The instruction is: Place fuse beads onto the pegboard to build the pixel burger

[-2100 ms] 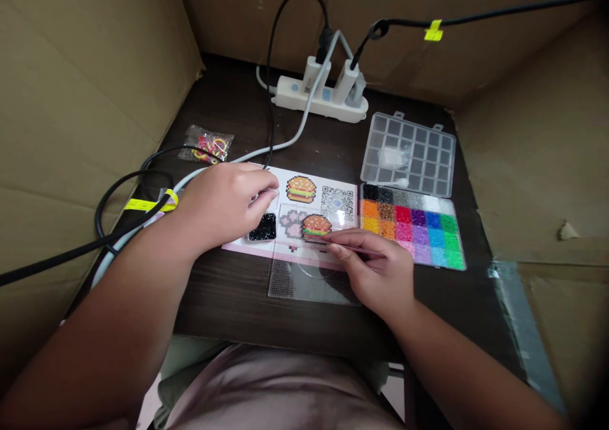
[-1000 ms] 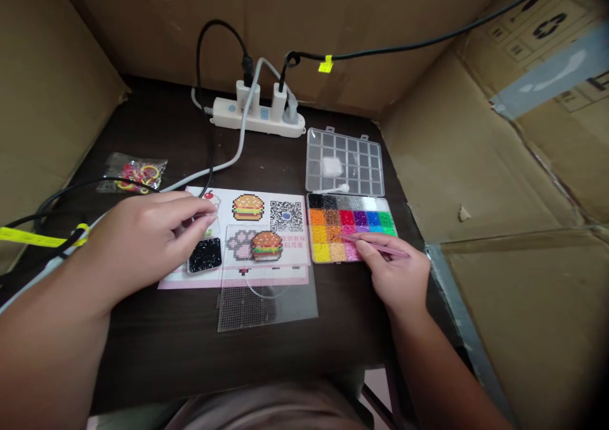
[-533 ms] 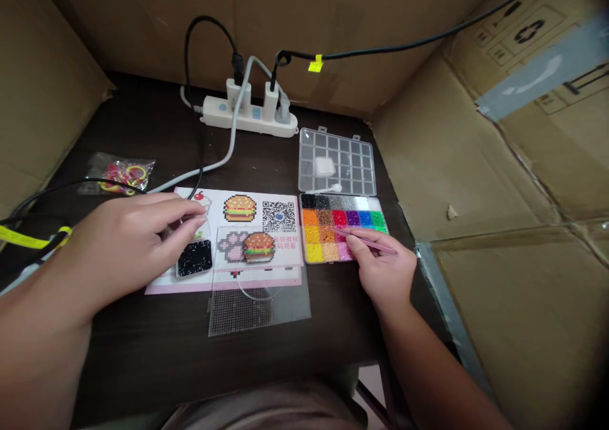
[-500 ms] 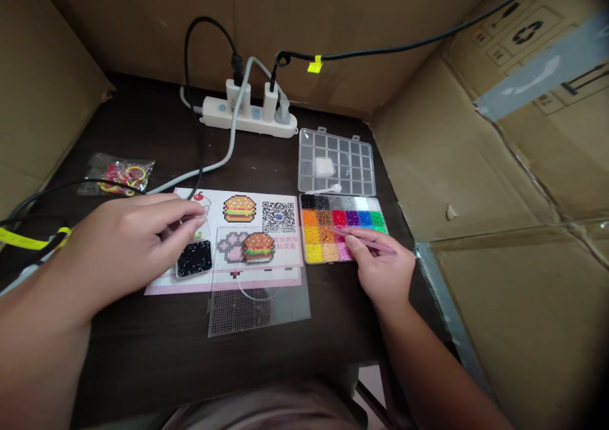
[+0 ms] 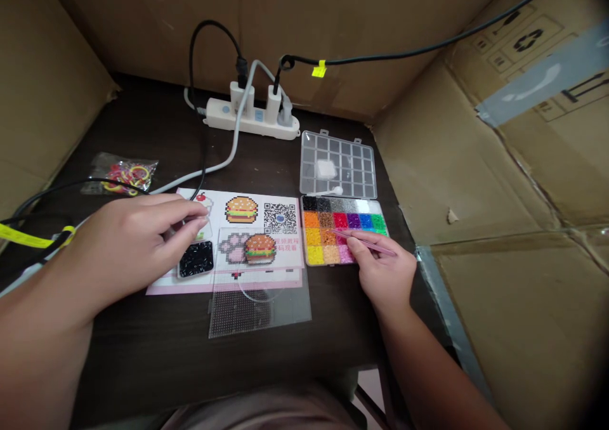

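Note:
My right hand [image 5: 387,268] grips pink tweezers [image 5: 373,245], their tips over the reddish-brown compartments of a bead case [image 5: 314,234]. Thumb and index finger of my left hand [image 5: 137,246] come together over a printed pattern sheet [image 5: 290,278]; whatever is between them is too small or hidden. Just below those fingertips sits a small clear box of black beads [image 5: 196,259]. A transparent pegboard [image 5: 261,316] overlaps the sheet, with a bead hamburger [image 5: 260,249] and a pink-grey paw shape [image 5: 232,249] on it.
The case's clear lid [image 5: 356,170] lies open behind it, with a white square and a small white spoon-like tool. A power strip [image 5: 252,122] with cables stands farther back. At left lies a bag of colourful rings [image 5: 126,175]. Cardboard walls [image 5: 423,157] surround the dark table.
The view has shifted slightly. Both hands keep almost the same pose, and the tweezers stay over the bead case.

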The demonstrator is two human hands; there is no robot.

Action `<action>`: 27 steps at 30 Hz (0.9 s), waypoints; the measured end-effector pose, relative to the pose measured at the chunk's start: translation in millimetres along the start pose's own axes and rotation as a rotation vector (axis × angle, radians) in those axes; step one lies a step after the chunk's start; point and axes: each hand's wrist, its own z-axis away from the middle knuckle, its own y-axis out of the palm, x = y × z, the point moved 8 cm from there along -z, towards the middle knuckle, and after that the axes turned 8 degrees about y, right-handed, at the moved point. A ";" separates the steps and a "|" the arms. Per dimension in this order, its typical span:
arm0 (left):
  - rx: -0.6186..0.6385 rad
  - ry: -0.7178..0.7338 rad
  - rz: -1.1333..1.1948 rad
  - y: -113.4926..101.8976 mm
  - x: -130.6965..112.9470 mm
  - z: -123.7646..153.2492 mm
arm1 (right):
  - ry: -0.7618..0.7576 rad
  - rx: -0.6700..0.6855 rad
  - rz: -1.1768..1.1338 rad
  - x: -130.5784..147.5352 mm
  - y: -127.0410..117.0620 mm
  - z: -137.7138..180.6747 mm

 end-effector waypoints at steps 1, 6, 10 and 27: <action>0.001 0.001 0.001 0.0 0.0 0.1 | 0.002 0.005 -0.003 -0.3 0.4 0.0; 0.013 0.004 -0.007 -0.3 -1.2 -0.4 | 0.022 0.013 0.010 -2.0 1.7 -0.2; 0.007 0.020 -0.003 -0.2 -2.8 -1.5 | 0.021 -0.002 -0.011 -1.3 0.4 -0.5; -0.073 0.131 -0.038 -5.6 -10.6 -3.3 | 0.108 -0.001 -0.102 -20.0 -7.7 9.7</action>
